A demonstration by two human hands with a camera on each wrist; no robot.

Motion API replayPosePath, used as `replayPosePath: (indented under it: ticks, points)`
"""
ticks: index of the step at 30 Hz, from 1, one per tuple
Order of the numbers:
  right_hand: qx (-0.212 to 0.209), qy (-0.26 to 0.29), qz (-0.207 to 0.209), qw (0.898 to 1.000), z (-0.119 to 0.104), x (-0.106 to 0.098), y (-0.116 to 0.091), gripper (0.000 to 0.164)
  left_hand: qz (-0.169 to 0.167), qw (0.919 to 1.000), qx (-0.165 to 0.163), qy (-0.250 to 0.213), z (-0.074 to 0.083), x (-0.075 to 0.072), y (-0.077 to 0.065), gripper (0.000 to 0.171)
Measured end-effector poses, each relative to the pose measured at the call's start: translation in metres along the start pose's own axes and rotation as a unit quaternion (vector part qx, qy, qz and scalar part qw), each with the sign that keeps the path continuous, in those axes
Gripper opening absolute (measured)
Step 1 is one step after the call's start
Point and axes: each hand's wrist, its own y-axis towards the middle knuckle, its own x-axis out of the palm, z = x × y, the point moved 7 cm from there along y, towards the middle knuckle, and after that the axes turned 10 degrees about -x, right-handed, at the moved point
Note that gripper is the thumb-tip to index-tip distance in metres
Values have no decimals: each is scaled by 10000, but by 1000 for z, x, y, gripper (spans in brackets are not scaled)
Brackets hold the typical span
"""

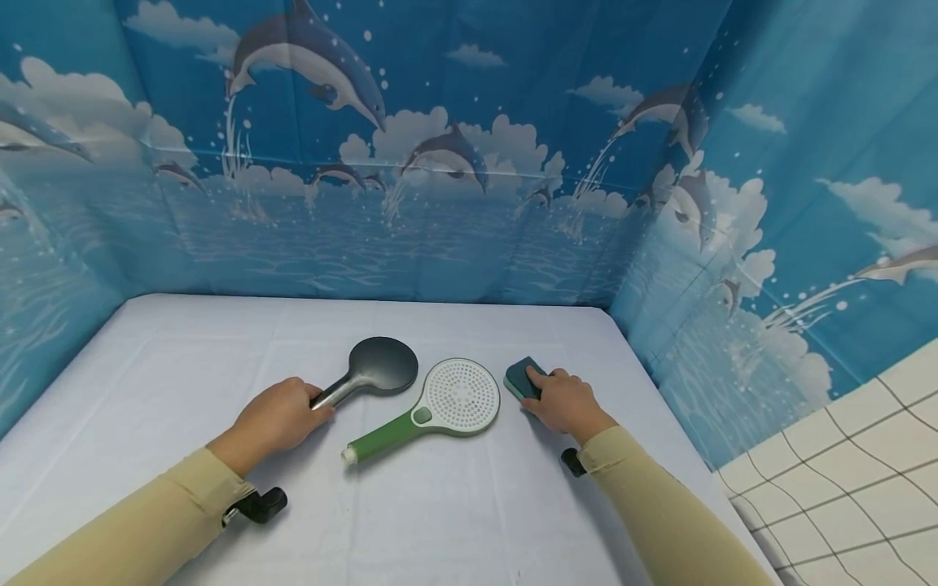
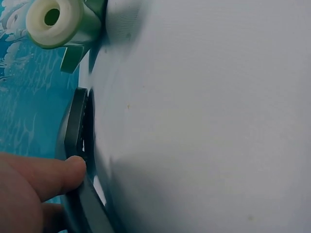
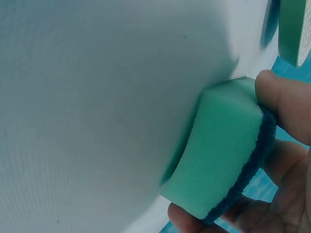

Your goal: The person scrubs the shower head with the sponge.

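A dark grey shower head lies face down on the white cloth. My left hand grips its handle, and in the left wrist view the thumb presses along the dark handle. To the right lies a green shower head, its white perforated face up and its handle pointing to the lower left. My right hand holds a sponge. Up close, the sponge has a light green foam body and a dark blue scouring side; thumb and fingers pinch it at its ends, just at the cloth.
White cloth covers the table. A blue curtain with dolphins stands along the back and both sides. White tiles with dark lines show at the lower right. Black wrist-camera mounts hang below both cuffs.
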Motion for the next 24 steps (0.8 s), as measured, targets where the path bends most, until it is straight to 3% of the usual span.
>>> replayPosePath:
  ticks: [10, 15, 17, 24]
  points:
    - [-55, 14, 155, 9999, -2, -3, 2, 77, -71, 9998, -16, 204, -4, -1, 1, 30]
    - [-269, 103, 586, 9979, -4, -12, 1, 76, -105, 9994, -80, 314, -3, -10, 4, 72]
    - [-475, 207, 836, 9951, -6, -16, 0, 72, 43, 9995, -18, 310, -1, -18, 6, 84]
    - [-1071, 293, 1234, 9861, -17, -26, 4, 69, 691, 9947, 457, 612, 6, -42, 15, 90]
